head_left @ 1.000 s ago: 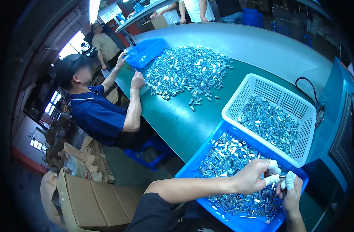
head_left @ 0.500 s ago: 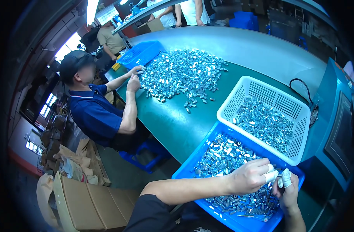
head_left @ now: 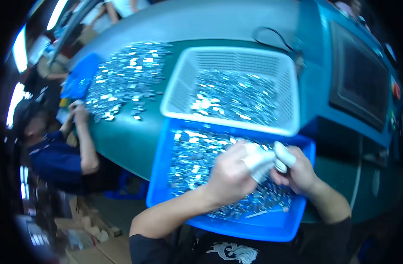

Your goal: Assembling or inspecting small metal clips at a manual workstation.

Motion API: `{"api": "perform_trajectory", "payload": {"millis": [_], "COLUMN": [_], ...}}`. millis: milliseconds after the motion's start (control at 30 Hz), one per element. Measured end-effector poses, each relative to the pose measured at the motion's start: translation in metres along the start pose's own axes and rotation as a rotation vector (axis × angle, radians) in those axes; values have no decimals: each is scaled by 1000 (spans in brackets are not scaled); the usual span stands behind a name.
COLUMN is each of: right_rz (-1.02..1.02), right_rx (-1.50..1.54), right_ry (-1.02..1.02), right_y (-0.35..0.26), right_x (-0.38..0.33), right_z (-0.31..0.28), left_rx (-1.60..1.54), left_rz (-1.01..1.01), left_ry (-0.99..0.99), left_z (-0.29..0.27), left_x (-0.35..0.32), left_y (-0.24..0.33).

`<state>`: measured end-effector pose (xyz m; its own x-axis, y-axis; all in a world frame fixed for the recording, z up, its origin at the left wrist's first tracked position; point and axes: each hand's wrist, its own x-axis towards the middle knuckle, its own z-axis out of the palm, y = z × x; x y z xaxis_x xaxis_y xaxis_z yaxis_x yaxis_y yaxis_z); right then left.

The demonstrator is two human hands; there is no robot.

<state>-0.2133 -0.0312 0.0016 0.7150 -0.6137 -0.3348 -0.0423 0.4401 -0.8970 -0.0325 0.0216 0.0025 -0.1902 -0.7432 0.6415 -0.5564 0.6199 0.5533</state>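
Over the blue bin [head_left: 190, 220], both my hands work close together with bent fingers, white covers on several fingertips. My left hand [head_left: 232, 171] is closed, its wrapped fingertips pressed toward the right hand; what they hold is hidden by blur. A small metal part [head_left: 280, 166] with a roundish end shows at the fingers of my right hand [head_left: 301, 170], which pinch it. Beneath the hands, many short metal cylinders [head_left: 190, 163] fill the bin. Just behind it, a white perforated basket [head_left: 230, 122] holds more such metal pieces [head_left: 236, 94], its near rim against the bin's far edge.
A co-worker [head_left: 56, 154] sits at the left, hands by a spread heap of metal pieces [head_left: 126, 79] on the green table [head_left: 126, 141]. Another blue bin [head_left: 80, 77] stands beyond. To the right is a teal machine with a dark screen [head_left: 357, 72]. Cardboard [head_left: 106, 251] lies lower left.
My view has swung to the right, so bin, basket and heap appear further left, and the machine shows more fully. My hands remain together over the bin.
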Motion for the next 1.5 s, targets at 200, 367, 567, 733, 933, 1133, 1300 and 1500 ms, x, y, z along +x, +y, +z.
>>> {"api": "perform_trajectory", "payload": {"millis": [200, 367, 567, 733, 933, 1133, 1300, 1500], "right_rz": [85, 134, 192, 216, 197, 60, -22, -47], "right_rx": [409, 355, 265, 262, 232, 281, 224, 81], "right_ry": [-171, -176, -202, -207, -127, 145, 157, 223], "right_y": [2, 3, 2, 1, 3, 1, 3, -3], "right_x": [-2, -2, -1, -4, -2, -1, 3, 2], "right_z": [-14, -10, -11, -10, -11, -6, -8, -2], "left_rx": [-221, -164, -150, -194, -237, -320, 46, 393], "left_rz": [-304, -130, -83, -101, -177, -455, -405, -331], "left_ry": [3, 34, 30, 18, -92, 243, 215, -430], "left_z": [2, 2, -1, 0, -3, -11, -15, -4], "left_x": [5, 5, 7, 8, 8, 15, 22, -4], "left_y": [5, 5, 6, 6, -5, -23, -34, -13]}}
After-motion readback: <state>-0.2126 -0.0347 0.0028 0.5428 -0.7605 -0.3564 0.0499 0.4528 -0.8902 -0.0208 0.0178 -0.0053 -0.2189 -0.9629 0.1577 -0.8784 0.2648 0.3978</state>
